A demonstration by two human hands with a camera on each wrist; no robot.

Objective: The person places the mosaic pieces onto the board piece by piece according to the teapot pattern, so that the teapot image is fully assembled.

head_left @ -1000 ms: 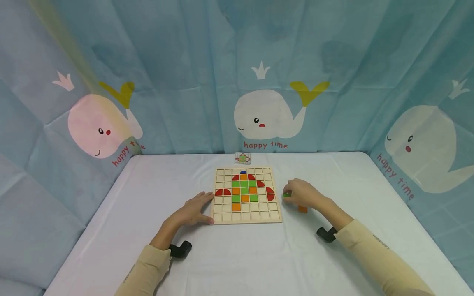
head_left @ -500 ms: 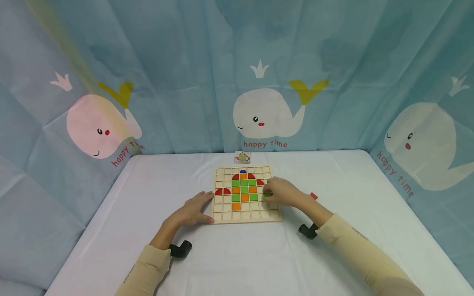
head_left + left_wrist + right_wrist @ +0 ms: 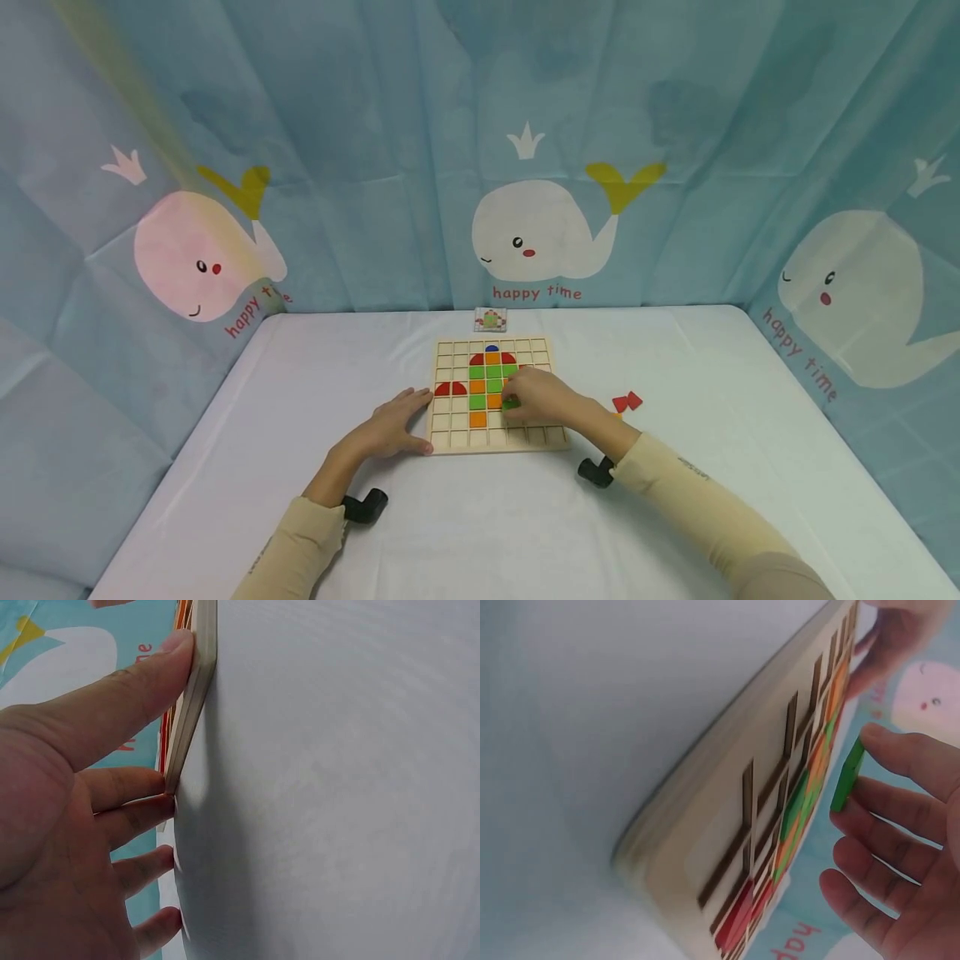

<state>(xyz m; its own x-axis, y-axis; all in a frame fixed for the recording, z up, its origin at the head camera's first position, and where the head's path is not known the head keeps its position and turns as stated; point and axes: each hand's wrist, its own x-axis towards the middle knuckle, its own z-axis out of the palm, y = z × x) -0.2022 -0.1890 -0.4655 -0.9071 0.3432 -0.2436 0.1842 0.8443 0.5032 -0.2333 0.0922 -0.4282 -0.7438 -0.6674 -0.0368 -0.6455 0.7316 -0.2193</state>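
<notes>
A wooden grid board (image 3: 450, 437) lies on the white table, with green and orange square tiles, red rounded pieces and a small blue piece set in its cells. My left hand (image 3: 390, 427) rests at the board's left edge, thumb and fingertips touching it, fingers spread. Over the right half of the board is my right hand (image 3: 540, 394), pinching a green square tile (image 3: 847, 776) between thumb and fingers. In the right wrist view that tile is tilted on edge, apart from the board's surface. The right hand hides several cells in the head view.
A small picture card (image 3: 491, 320) lies beyond the board's far edge. Two red pieces (image 3: 635, 401) sit on the table to the right, and a yellow-orange piece (image 3: 617, 416) is partly covered by my right wrist. A blue whale-print curtain (image 3: 375, 208) stands behind the table.
My right hand has moved left from the table beside the board to above it, carrying the green tile. This uncovers red pieces on the right. The left hand stays put.
</notes>
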